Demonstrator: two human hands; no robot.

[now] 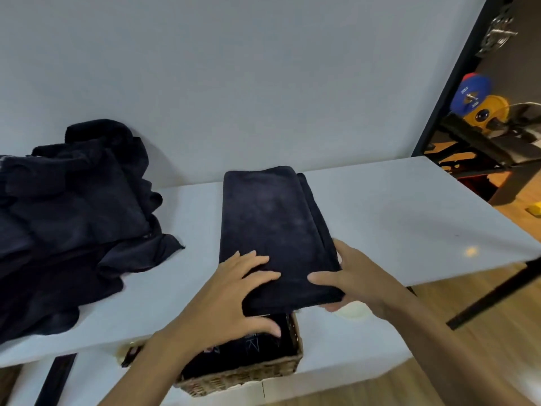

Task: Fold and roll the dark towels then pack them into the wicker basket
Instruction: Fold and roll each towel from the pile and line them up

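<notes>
A folded dark towel (272,224) lies as a long flat strip on the white table (395,218), its near end raised over the wicker basket (248,376). My left hand (234,300) grips that near end at the left, fingers on top and thumb underneath. On the right corner, my right hand (348,279) holds the towel with the thumb on top and the fingers below. The basket sits at the table's front edge with dark fabric inside.
A heap of unfolded dark towels (73,215) covers the left of the table against the grey wall. Beyond the right edge is a wooden floor with a black frame and coloured weight plates (480,101).
</notes>
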